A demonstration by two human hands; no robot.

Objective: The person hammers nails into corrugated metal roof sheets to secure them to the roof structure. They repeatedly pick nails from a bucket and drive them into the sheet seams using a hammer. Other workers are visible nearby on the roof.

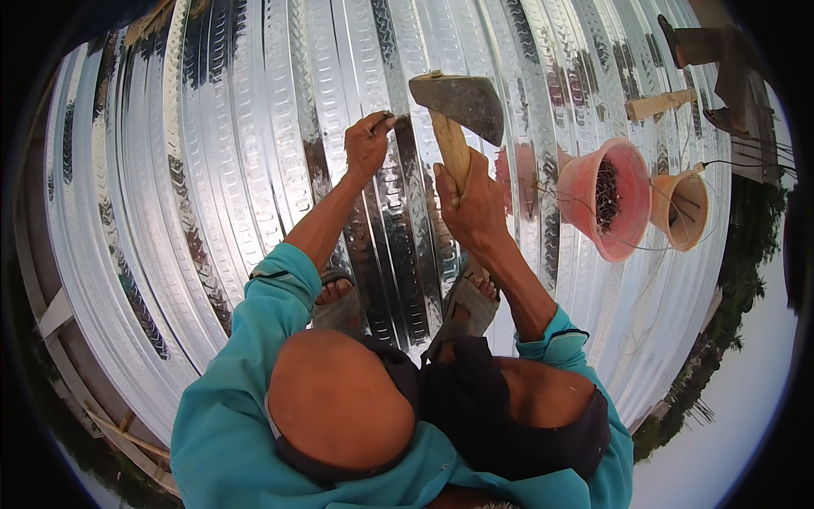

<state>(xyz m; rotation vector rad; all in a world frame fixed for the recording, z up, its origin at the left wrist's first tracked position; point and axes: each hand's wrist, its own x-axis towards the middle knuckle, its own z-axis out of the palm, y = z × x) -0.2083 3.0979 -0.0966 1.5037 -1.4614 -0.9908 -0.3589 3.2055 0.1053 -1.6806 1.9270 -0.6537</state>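
My right hand [476, 204] is wrapped round the wooden handle of a hatchet [466, 103]. Its dark, broad head is raised above ribbed, shiny metal sheeting [246, 144], with the blade towards the right. Left of the hatchet head, my left hand [367, 146] is closed, thumb and fingertips pinching a small dark thing [388, 115] close over a rib. That thing is too small to name. A gap separates it from the hatchet. Both my sandalled feet stand on the sheeting below my hands, knees bent up near me.
At right, a pink bucket [570, 197] holds many nails [607, 195]. Against it stands a smaller orange bucket [697, 197] with a few thin rods inside. Thin wire loops around both. A wood offcut [660, 105] lies beyond, near another person's legs [708, 47]. The sheeting's edge curves round at right.
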